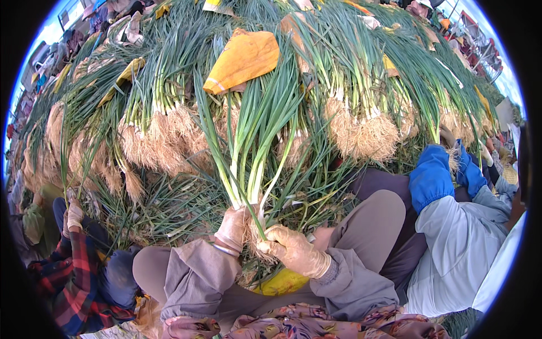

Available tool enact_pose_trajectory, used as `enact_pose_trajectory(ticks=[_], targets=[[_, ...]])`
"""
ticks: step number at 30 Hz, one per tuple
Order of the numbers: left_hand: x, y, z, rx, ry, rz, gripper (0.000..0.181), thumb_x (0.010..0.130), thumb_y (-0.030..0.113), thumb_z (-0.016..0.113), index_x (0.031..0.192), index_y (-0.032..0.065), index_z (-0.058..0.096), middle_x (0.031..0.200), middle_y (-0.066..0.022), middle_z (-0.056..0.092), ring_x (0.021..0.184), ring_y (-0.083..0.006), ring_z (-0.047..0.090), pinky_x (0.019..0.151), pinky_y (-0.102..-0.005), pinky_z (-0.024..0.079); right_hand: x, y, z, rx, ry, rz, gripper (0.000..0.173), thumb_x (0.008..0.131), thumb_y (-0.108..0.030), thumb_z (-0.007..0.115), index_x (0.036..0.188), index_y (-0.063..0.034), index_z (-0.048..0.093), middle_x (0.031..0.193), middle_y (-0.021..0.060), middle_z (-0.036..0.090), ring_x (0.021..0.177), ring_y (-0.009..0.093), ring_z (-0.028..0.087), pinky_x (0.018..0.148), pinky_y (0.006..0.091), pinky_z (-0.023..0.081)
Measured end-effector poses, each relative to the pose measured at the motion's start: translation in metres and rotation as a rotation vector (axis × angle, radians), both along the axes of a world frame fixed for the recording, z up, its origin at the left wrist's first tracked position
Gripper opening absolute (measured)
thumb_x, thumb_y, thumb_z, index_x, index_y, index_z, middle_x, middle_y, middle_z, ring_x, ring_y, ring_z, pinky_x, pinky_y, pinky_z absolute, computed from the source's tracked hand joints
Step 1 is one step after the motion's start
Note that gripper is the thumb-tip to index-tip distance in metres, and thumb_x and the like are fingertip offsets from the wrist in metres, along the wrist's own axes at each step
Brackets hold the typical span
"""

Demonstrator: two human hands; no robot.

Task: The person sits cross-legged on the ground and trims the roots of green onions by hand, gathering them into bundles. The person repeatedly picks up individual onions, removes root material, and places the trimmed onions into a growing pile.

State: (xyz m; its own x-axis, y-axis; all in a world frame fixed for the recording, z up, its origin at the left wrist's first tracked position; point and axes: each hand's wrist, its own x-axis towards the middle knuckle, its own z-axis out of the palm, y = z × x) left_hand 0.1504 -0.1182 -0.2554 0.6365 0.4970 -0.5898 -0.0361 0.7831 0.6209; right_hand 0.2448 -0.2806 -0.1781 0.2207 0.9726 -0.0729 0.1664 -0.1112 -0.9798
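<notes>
My left hand (pixel 233 228), in a pale glove, grips a bunch of green onions (pixel 250 178) just above the roots. The white stems point away from me and the green leaves fan out over the pile. Tan roots (pixel 257 237) hang below the grip, between my two hands. My right hand (pixel 294 250), gloved too, pinches the end of a single green leaf (pixel 257 222) that crosses the bunch's lower stems. Both hands are above my lap, between my bent knees.
A large heap of green onions (pixel 360 63) with roots facing me spreads ahead. An orange sack piece (pixel 247 57) lies on it. Loose leaves (pixel 182 212) litter the ground. People sit close by, one in blue sleeve covers (pixel 432 178) at right, one in a plaid sleeve (pixel 82 271) at left.
</notes>
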Motion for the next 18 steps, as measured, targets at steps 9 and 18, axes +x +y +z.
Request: enact_pose_trajectory(ticks=[9,18], targets=[[-0.005,0.014,0.007,-0.004,0.009,-0.159,0.02,0.085,0.009,0.068,0.102,-0.0024,0.066,0.077,-0.004,0.065,0.064,-0.015,0.063,0.058,-0.0281,0.051,0.038,-0.024,-0.034,-0.048,0.706,-0.638,0.021,0.099,-0.02,0.06,0.108,-0.001,0.062,0.103,0.0107,0.066,0.085,0.017,0.064,0.079,0.03,0.052],[-0.001,-0.021,0.029,0.224,0.029,-0.249,0.031,0.087,0.011,0.071,0.113,-0.0009,0.061,0.092,-0.0054,0.067,0.079,-0.0138,0.064,0.07,-0.0279,0.052,0.038,0.002,-0.069,-0.187,0.124,-0.414,0.055,0.099,-0.022,0.061,0.143,0.0024,0.041,0.127,0.0089,0.058,0.11,0.013,0.057,0.093,0.027,0.048]])
